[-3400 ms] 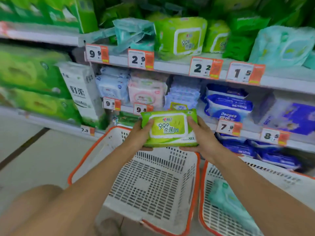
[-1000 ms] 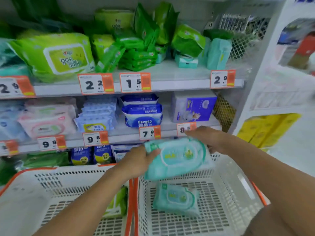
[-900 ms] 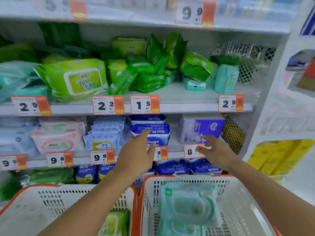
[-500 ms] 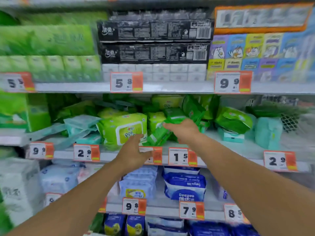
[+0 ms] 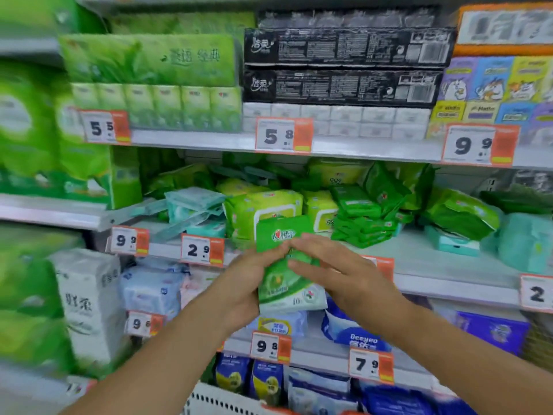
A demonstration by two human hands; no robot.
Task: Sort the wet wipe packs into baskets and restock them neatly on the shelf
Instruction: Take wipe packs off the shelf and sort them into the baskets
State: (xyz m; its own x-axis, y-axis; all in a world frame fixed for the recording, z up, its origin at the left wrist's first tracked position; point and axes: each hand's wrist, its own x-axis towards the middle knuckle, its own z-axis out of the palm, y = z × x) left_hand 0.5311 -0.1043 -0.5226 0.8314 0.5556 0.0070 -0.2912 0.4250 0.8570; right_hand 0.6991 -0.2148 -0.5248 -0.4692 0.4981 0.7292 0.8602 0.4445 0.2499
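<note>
Now a small green wipe pack (image 5: 284, 265) is off the shelf (image 5: 434, 262), where half a second ago both hands only reached: left hand (image 5: 248, 283) grips it, right hand (image 5: 335, 274) lies straight-fingered across it. Basket rim (image 5: 221, 402) waits at six o'clock.

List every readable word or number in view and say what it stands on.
"5 5": tag, top shelf, left.
"5 8": tag, top shelf, middle.
"9 9": tag, top shelf, right.
"9 9": tag, wipes shelf.
"2 9": tag, wipes shelf.
"9 8": tag, lower shelf.
"7 9": tag, lower shelf.
"Deeyeo": blue pack.
"10": green pack, gripped by left hand.
Other print: too blurred.
</note>
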